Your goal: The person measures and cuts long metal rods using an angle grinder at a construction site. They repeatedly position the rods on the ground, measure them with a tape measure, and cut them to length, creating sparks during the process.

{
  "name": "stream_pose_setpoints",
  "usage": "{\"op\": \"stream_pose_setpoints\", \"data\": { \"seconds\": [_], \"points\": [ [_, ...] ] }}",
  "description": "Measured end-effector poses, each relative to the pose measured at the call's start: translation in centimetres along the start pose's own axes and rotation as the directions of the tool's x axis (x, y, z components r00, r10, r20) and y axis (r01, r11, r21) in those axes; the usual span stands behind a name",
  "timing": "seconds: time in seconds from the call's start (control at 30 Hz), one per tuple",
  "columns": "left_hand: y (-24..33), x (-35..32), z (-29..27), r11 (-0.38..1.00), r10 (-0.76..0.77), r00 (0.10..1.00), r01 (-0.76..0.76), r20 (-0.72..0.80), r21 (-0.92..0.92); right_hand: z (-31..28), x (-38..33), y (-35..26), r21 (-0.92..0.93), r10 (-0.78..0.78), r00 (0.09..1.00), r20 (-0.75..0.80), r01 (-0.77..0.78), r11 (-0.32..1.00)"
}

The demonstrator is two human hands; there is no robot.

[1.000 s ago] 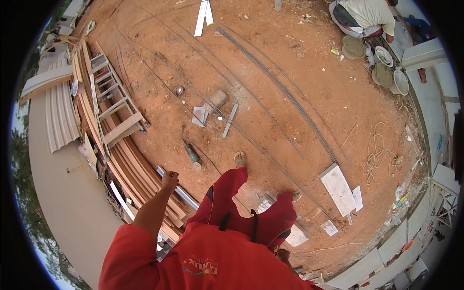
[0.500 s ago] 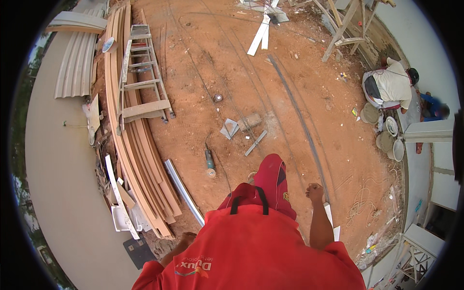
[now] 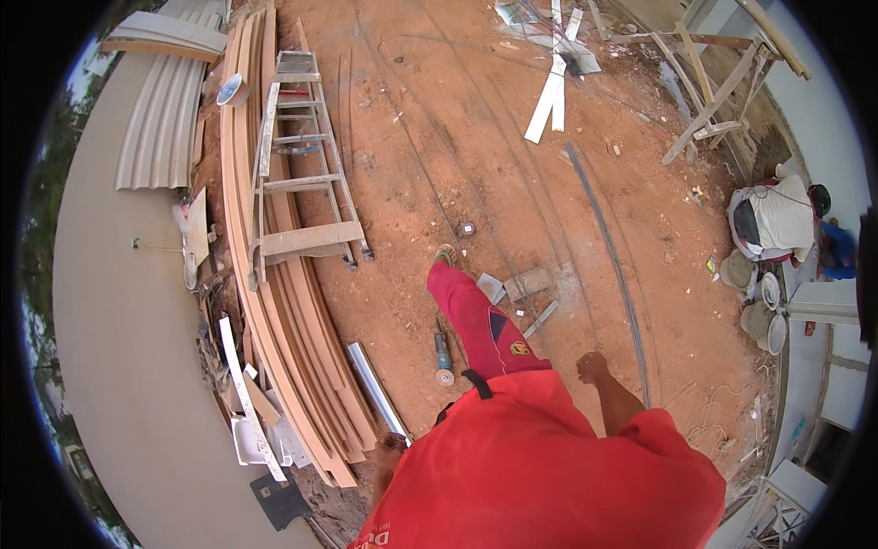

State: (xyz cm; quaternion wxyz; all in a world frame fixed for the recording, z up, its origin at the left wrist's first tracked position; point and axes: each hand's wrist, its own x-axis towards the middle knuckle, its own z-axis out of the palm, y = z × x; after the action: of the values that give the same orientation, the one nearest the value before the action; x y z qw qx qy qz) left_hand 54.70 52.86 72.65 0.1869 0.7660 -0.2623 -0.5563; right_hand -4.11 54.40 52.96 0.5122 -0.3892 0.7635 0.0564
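The right hand (image 3: 592, 368) is seen just right of the frame's centre, curled into a loose fist with the fingers together on nothing, above the red dirt ground (image 3: 549, 183). The left hand (image 3: 391, 448) is seen at lower centre-left, close to the end of a grey metal channel (image 3: 375, 389) beside stacked wooden boards (image 3: 274, 311); whether its fingers are clamped on anything cannot be told. An angle grinder (image 3: 444, 359) is lying on the ground by the red trouser leg (image 3: 471, 316), near centre.

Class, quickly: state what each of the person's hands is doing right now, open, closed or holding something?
Left hand: empty as far as shows, beside the shiny silver metal bar; open or closed cannot be told.
Right hand: closed in a loose fist, holding nothing.
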Motion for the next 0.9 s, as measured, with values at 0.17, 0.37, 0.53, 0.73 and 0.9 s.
{"op": "stream_pose_setpoints", "data": {
  "seconds": [0.17, 0.37, 0.53, 0.73, 0.9],
  "points": [
    [16.1, 16.7, -1.5, 0.766, 0.084, 0.898, -0.335, 0.431, 0.548, 0.8, 7.1, -10.0, -0.731, -0.066, 0.957, 0.282, 0.259, 0.631],
    [33.7, 26.8, -0.9, 0.324, -0.033, 0.704, -0.664, 0.71, 0.674, -7.3, 6.9, -34.4, 0.379, -0.106, 0.96, -0.259, 0.202, 0.903],
    [43.5, 27.9, -0.3, 0.054, 0.196, 0.599, -0.797, 0.776, 0.601, -12.2, 6.4, -47.7, 0.349, -0.372, 0.926, -0.063, 0.37, 0.861],
    [52.2, 35.5, 2.0, -0.078, -0.004, 0.363, -0.929, 0.932, 0.362, -9.6, 7.0, -54.4, 0.111, -0.314, 0.949, 0.037, 0.308, 0.945],
    [54.1, 46.8, 3.9, -0.108, -0.412, 0.147, -0.988, 0.899, 0.112, -6.0, 5.8, -58.7, 0.229, 0.136, 0.99, -0.036, -0.124, 0.966]
  ]
}}
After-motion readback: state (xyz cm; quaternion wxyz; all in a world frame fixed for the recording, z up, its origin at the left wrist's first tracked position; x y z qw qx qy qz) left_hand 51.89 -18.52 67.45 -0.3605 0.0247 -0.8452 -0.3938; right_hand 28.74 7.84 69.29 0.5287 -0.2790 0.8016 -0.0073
